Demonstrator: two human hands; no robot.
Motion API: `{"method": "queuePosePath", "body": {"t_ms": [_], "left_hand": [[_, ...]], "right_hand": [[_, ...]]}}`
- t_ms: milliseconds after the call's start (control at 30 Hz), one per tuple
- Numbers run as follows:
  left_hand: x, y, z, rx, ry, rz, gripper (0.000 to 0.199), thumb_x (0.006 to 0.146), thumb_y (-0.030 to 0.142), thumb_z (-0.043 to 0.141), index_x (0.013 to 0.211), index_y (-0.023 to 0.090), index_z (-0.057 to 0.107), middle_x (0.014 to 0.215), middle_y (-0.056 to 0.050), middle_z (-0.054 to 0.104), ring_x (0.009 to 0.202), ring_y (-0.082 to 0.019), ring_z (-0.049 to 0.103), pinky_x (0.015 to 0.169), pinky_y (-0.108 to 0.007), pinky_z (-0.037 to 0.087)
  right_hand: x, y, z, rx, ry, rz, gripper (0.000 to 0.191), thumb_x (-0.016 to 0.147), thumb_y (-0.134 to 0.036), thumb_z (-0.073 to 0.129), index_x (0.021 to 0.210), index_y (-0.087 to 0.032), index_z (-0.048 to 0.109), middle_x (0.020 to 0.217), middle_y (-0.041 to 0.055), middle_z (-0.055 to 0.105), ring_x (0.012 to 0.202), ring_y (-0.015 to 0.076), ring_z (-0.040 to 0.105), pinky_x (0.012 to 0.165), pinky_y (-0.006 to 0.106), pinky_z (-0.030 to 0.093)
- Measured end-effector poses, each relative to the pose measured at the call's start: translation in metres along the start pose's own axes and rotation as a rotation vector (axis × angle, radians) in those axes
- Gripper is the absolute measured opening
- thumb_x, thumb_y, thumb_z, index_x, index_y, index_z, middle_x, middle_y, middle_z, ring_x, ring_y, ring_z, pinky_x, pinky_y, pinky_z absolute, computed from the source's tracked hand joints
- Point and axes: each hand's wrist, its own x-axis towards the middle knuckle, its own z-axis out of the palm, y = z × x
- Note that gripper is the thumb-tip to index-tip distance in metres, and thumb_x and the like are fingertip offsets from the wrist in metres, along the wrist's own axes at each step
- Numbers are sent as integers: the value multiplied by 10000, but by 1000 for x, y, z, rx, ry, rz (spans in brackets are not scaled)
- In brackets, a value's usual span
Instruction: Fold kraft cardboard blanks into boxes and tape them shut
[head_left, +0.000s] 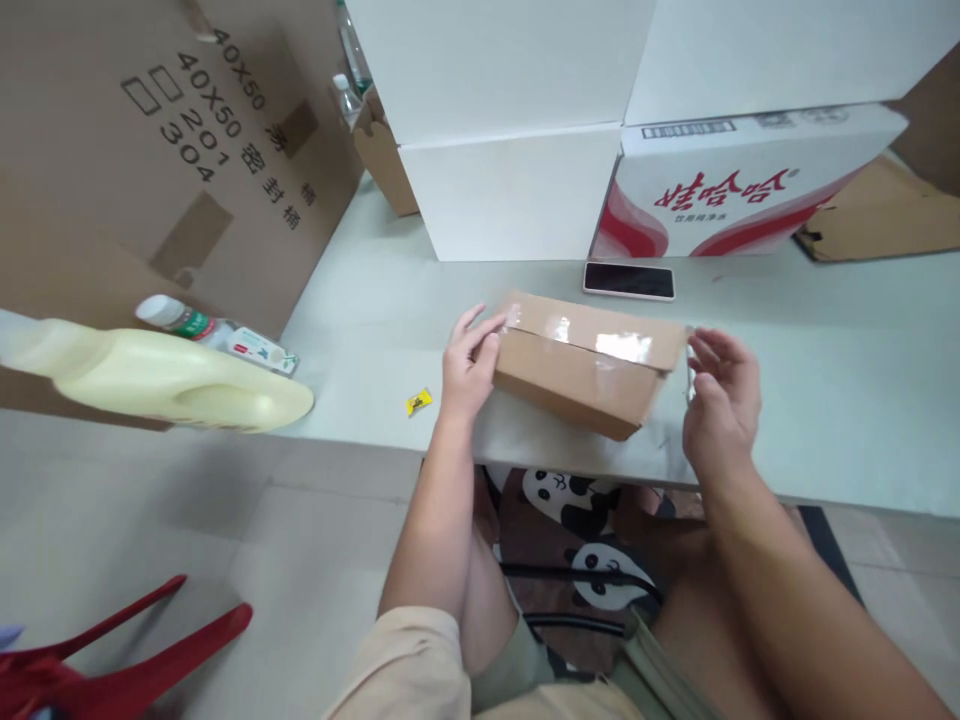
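Two bare hands reach over the near edge of the tabletop point(360, 340), one at each end of a single brown box point(562, 375); the box lies at or just above the surface, and I cannot tell whether its base is fully resting. The left hand point(469, 370) has fingers over the top of the left end, its thumb by the near side, and whether this grip bears weight or only steadies I cannot tell; the right hand point(724, 400) is half curled beside the right end, a thin sliver at its fingers too blurred to name, so its grip is unclear too. The step in hand looks like handling the closed box about its taped seam; the next move seems to call for a steady left hand and careful right fingers near that end.

Counted outward: one yellow sachet point(418, 402); one pale yellow bottle point(187, 385); one white-capped bottle point(187, 320), with one small white pack point(259, 350) beside it; one dark-screened phone point(630, 281) beyond the box; behind it, four white panels point(517, 190), one red-printed, their number of cartons uncertain; one large brown carton point(75, 150) at the left; one piece of brown cardboard point(892, 225) at the right; at the back left, two clear bottles point(345, 98) by one smaller carton point(382, 150).
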Motion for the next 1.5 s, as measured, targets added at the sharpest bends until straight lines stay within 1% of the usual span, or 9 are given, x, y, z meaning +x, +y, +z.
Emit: {"method": "queuePosePath", "body": {"t_ms": [300, 500, 800, 900, 1000, 1067, 1133, 1400, 1500], "left_hand": [[2, -13, -9, -434, 253, -525, 332, 819, 470, 656, 1039, 232, 728, 1103, -54, 742, 943, -175, 668, 646, -231, 473], [-16, -6, 20, -408, -166, -766, 638, 844, 779, 467, 820, 172, 661, 554, -23, 575, 418, -109, 491, 398, -223, 227], [-43, 10, 37, -334, -658, -879, 342, 893, 562, 589, 943, 224, 593, 610, 22, 604, 345, -93, 487, 326, -192, 171], [-44, 9, 36, -78, -709, -786, 268, 849, 440, 664, 925, 183, 663, 741, -79, 710, 566, -172, 656, 378, -212, 329], [-39, 12, 30, 151, -233, -363, 353, 823, 452, 674, 1047, 181, 705, 1032, -150, 754, 984, -267, 711, 726, -360, 564], [-36, 19, 27, 172, -37, 52, 465, 854, 534, 603, 1181, 216, 693, 1311, -136, 679, 1303, -298, 573, 1065, -487, 459], [-36, 27, 28, 201, -110, 337, 484, 896, 578, 511, 1199, 258, 712, 1375, -89, 653, 1400, -304, 480, 1208, -535, 272], [-44, 29, 40, 271, -98, 360, 498, 951, 527, 354, 1109, 311, 773, 1177, -38, 750, 1231, -292, 580, 1242, -515, 145], [-43, 27, 42, 248, -72, 367, 485, 946, 528, 367, 1090, 307, 774, 1162, -40, 754, 1221, -288, 587, 1240, -512, 154]], "right_hand": [[-12, 10, 29, 96, -514, -7, 573, 954, -620, 417, 1402, -298, 573, 1477, 86, 584, 1407, 278, 517, 1190, 519, 394], [-10, -6, 29, 95, -386, -188, 617, 973, -537, 464, 1561, -431, 309, 1708, -14, 186, 1583, 257, 185, 1263, 542, 246], [4, -18, 20, 54, -22, -152, 423, 973, -499, 419, 1262, -317, 669, 1468, 63, 575, 1419, 287, 496, 1181, 572, 387], [8, -20, 15, 69, -37, -124, 346, 928, -497, 521, 1091, -293, 748, 1344, 73, 665, 1320, 300, 584, 1133, 568, 442], [8, -26, 14, 83, -212, -125, 316, 891, -488, 596, 1074, -290, 763, 1324, 77, 678, 1280, 294, 611, 1107, 533, 478], [6, -32, 17, 99, -355, -155, 314, 891, -477, 610, 1091, -289, 762, 1350, 80, 665, 1285, 283, 608, 1114, 500, 479], [5, -38, 20, 140, -482, -188, 331, 910, -489, 580, 1106, -288, 755, 1368, 78, 656, 1293, 270, 603, 1125, 479, 472], [21, -6, -9, -486, -76, 82, 348, 822, -358, 573, 1116, -233, 713, 1118, 132, 675, 955, 290, 667, 886, 527, 543], [25, 21, -32, -797, -145, 172, 524, 744, -359, 624, 1250, -233, 679, 1083, 157, 658, 909, 321, 647, 834, 528, 530]]}}
